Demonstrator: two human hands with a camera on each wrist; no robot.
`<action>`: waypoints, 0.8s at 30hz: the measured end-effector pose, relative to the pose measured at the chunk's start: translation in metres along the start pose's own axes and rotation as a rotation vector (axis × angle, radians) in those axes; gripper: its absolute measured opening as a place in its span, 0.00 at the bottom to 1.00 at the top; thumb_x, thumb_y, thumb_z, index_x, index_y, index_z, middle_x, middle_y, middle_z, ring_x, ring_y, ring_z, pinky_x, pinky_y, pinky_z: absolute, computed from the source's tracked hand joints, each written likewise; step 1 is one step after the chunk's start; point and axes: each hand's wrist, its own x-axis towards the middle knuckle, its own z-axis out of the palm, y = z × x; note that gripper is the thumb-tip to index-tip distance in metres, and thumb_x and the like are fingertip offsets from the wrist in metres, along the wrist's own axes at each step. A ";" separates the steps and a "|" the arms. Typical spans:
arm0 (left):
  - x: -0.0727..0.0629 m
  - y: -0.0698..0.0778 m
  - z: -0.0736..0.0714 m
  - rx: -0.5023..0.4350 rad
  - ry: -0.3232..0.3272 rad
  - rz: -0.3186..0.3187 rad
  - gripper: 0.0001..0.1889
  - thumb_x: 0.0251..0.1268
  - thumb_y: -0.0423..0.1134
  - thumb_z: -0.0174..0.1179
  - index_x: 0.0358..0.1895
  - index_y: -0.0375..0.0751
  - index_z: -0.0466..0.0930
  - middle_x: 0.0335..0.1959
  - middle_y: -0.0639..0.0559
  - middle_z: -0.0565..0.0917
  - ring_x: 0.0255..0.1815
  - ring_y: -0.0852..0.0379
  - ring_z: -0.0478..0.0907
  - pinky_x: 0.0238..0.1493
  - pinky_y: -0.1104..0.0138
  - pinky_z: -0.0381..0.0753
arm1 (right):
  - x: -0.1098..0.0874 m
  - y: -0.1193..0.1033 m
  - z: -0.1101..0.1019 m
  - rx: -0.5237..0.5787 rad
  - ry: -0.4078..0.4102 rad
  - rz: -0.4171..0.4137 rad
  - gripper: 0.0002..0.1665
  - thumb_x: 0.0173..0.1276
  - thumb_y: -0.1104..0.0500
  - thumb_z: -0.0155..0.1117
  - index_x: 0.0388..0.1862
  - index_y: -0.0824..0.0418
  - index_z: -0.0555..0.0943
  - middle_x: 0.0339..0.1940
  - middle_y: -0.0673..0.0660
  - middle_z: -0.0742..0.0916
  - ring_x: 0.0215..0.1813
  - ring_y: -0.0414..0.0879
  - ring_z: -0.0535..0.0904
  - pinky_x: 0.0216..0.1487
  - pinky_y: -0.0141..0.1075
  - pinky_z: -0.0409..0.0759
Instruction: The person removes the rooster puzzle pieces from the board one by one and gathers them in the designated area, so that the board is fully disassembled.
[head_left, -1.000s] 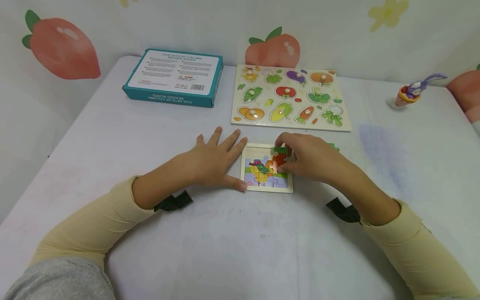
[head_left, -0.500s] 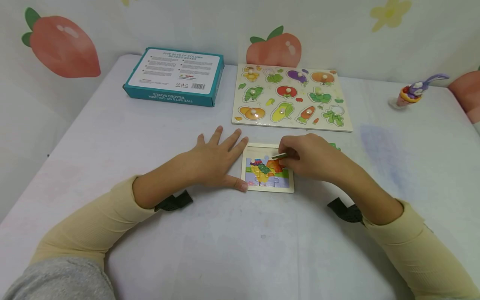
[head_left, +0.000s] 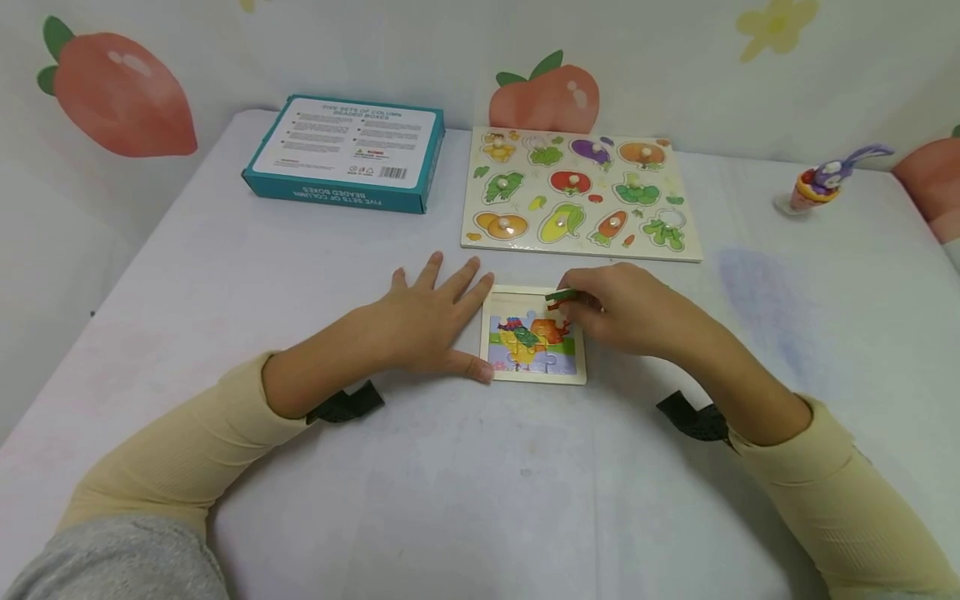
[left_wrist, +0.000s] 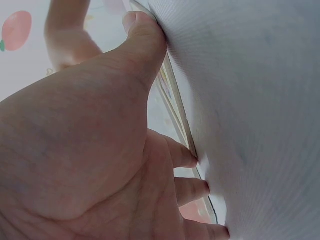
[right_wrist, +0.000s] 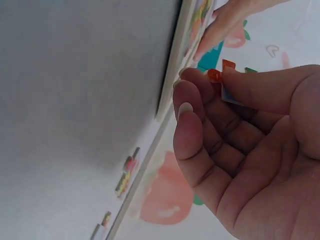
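My left hand (head_left: 420, 325) lies spread on the table, its thumb and index fingertips at the left rim of a small square wooden puzzle tray (head_left: 536, 381). Inside the tray, fitted jigsaw pieces (head_left: 525, 337) form a colourful bird picture, with bare wood along the top. Over the tray's upper right corner, my right hand (head_left: 633, 308) pinches a green and red jigsaw piece (head_left: 559, 297) between thumb and fingers. The piece is tilted; its orange-red knob shows by the thumb in the right wrist view, the rest partly hidden.
Behind the tray lies a vegetable knob-puzzle board (head_left: 581, 196). A teal box (head_left: 341, 154) sits back left, and a small purple-topped ice-cream-like toy (head_left: 817, 185) stands back right. Loose jigsaw pieces (right_wrist: 127, 172) lie on the table in the right wrist view.
One second ago the jigsaw piece lay flat at the tray's upper right under my right fingers. It has been lifted and tilted, turning between the fingertips. My left hand stays put.
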 end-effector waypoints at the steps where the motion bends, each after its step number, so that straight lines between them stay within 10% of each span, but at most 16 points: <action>1: 0.000 0.000 0.000 0.000 -0.001 -0.001 0.64 0.51 0.83 0.50 0.82 0.47 0.37 0.82 0.42 0.36 0.78 0.25 0.34 0.63 0.27 0.51 | -0.001 0.000 -0.001 0.008 -0.001 0.003 0.06 0.72 0.65 0.61 0.43 0.62 0.84 0.31 0.52 0.84 0.32 0.47 0.74 0.34 0.41 0.73; 24: -0.001 -0.001 0.000 -0.008 0.008 0.010 0.63 0.52 0.83 0.50 0.83 0.47 0.37 0.82 0.42 0.36 0.78 0.25 0.35 0.63 0.26 0.51 | -0.031 0.018 -0.015 0.041 0.189 0.037 0.05 0.66 0.66 0.71 0.40 0.61 0.86 0.32 0.51 0.88 0.32 0.44 0.80 0.32 0.34 0.78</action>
